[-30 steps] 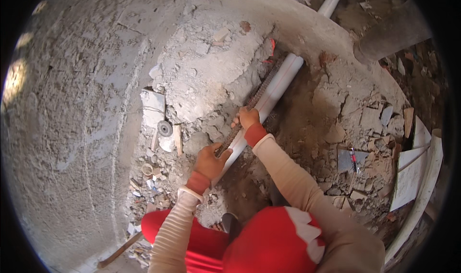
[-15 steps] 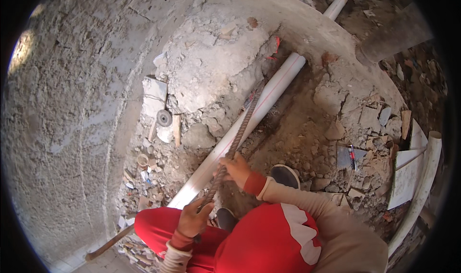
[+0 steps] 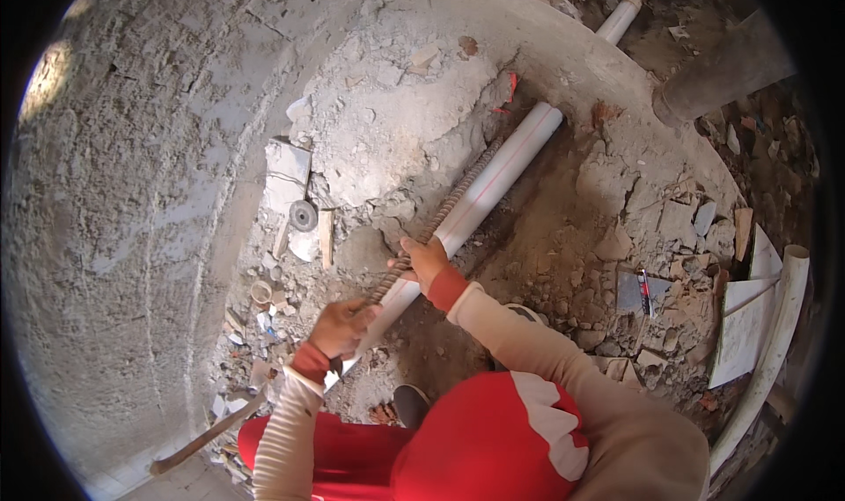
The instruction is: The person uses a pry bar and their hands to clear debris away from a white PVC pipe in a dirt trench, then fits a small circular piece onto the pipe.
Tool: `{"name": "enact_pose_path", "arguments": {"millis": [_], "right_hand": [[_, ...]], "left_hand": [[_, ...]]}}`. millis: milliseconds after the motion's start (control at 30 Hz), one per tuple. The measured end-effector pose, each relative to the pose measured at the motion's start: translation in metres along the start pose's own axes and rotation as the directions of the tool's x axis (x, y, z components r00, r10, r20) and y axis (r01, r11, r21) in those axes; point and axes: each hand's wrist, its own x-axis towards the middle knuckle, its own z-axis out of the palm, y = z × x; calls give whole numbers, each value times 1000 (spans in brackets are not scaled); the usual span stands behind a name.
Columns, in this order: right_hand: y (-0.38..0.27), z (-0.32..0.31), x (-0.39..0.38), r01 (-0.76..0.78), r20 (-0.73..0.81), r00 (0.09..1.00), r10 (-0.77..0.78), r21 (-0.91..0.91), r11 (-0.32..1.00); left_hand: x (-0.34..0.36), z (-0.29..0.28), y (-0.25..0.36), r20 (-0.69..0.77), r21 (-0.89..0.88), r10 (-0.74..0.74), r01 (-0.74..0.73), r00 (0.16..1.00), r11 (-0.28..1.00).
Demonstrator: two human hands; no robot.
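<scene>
Fingers (image 3: 414, 256) curled on ribbed steel rod (image 3: 449, 206)

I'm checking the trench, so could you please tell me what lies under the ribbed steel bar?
The white pipe runs directly beneath the ribbed steel bar, with rubble alongside. The left hand and right hand cover the bar's near end.

Rough dirt floor (image 3: 546, 228) strewn with rubble. White plastic pipe (image 3: 493, 184) lies diagonally across middle. Grinding disc (image 3: 303, 215) near left wall edge. Broken tile pieces (image 3: 678, 224) toward right edge.
</scene>
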Motion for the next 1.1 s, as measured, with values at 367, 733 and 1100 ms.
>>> {"name": "enact_pose_path", "arguments": {"millis": [367, 733, 1100], "right_hand": [[25, 3, -40, -70, 42, 997, 65, 127, 989], [31, -29, -7, -8, 25, 1000, 8, -10, 1000], [86, -34, 36, -91, 63, 993, 97, -99, 991]], "left_hand": [[-39, 11, 8, -3, -8, -68, 68, 998, 998], [3, 22, -46, -34, -93, 61, -64, 998, 994], [72, -5, -148, -193, 555, 481, -309, 855, 772]]}}
